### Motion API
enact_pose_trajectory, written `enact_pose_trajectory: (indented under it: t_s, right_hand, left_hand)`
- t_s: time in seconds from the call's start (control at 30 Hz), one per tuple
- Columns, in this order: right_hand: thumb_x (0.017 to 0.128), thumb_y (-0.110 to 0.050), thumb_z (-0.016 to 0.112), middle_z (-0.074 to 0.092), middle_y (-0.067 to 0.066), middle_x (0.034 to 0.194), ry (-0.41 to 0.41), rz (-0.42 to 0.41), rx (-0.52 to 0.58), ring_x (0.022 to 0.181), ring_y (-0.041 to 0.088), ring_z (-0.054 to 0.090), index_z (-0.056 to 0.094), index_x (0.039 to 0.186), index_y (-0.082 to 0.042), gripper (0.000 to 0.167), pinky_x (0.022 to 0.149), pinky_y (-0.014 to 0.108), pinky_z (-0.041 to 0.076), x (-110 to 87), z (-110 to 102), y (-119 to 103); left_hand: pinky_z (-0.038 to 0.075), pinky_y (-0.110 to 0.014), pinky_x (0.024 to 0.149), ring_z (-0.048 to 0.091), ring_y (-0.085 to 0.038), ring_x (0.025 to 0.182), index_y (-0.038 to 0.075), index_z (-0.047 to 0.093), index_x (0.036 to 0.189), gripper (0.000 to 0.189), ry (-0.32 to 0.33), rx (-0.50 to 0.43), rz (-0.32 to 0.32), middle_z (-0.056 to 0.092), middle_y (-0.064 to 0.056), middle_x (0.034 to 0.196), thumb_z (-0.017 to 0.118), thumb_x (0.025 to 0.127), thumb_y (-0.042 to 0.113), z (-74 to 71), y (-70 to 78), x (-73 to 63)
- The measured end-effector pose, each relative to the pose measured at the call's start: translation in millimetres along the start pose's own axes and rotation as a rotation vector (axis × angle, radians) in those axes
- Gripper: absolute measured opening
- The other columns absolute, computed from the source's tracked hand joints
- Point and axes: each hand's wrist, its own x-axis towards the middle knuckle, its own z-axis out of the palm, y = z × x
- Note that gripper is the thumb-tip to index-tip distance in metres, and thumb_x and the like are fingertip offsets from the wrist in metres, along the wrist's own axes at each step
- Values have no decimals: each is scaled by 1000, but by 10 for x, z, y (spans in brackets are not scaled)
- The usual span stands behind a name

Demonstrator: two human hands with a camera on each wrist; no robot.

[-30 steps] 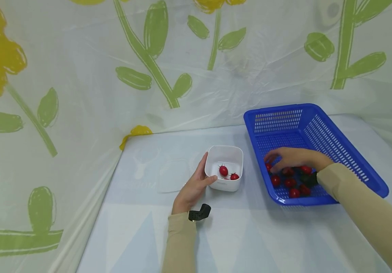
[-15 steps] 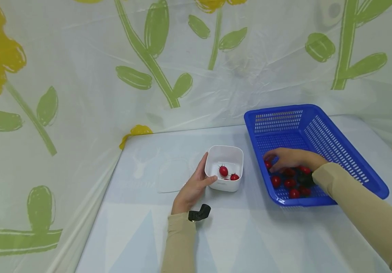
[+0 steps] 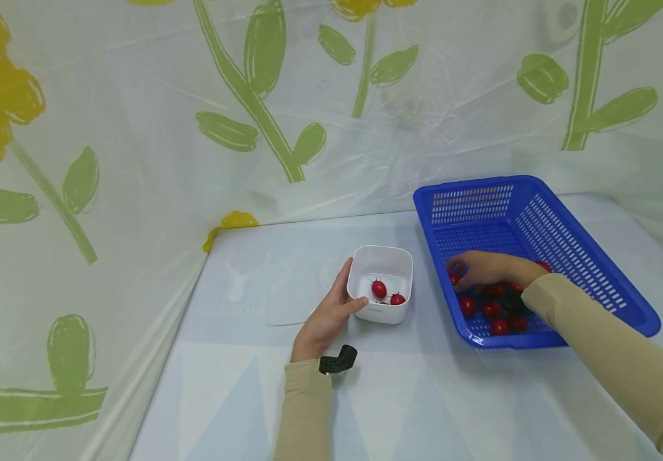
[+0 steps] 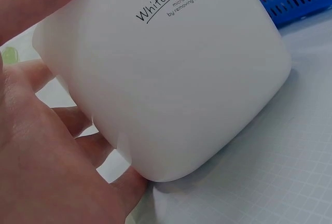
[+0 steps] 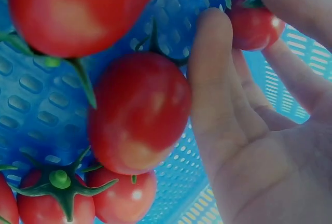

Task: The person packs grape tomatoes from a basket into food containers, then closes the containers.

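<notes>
My left hand (image 3: 325, 320) holds a square white plastic container (image 3: 382, 314), with the thumb over its near rim and the fingers along its left side. Inside lie a few cherry tomatoes (image 3: 379, 289). At the right, my right hand (image 3: 495, 267) is down in a blue plastic basket (image 3: 469, 234), close to its left wall. In the right wrist view, its thumb and fingers are round a small cherry tomato (image 5: 254, 24). Right beside the thumb is a larger cherry tomato (image 5: 140, 112). My right hand and sleeve hide part of the basket's contents.
Several more cherry tomatoes (image 3: 499, 327) lie in the basket's near half. Left of the container, a clear flat lid (image 3: 294, 298) lies on the pale tablecloth (image 3: 239, 346). Behind the table hangs a flower-print curtain (image 3: 452, 115).
My right thumb and fingers have drawn closer together round the tomato at the basket's left wall. Another tomato now shows behind the right wrist. The left hand and container stay put.
</notes>
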Motion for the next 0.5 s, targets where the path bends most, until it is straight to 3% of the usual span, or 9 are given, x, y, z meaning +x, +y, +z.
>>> enact_pose_trajectory:
  t_s: [0.23,0.5]
  right_hand:
    - [79,-21,67,55,16,113,21,-10,-38,91,22,58,46,124,2,55,78,41,48,4,12,-21]
    - [77,-20,68,55,16,111,15,-26,-42,86,20,59,47,122,4,55,76,39,49,22,12,-7]
  left_hand:
    - [6,-48,105,-1,-27,134,20,5,145,79,0,-12,6,1,-3,149,55,85,2,68,128,-45]
    - [7,-46,106,0,-23,135,24,6,144,80,5,5,-1,2,0,149,56,85,4,10,11,-7]
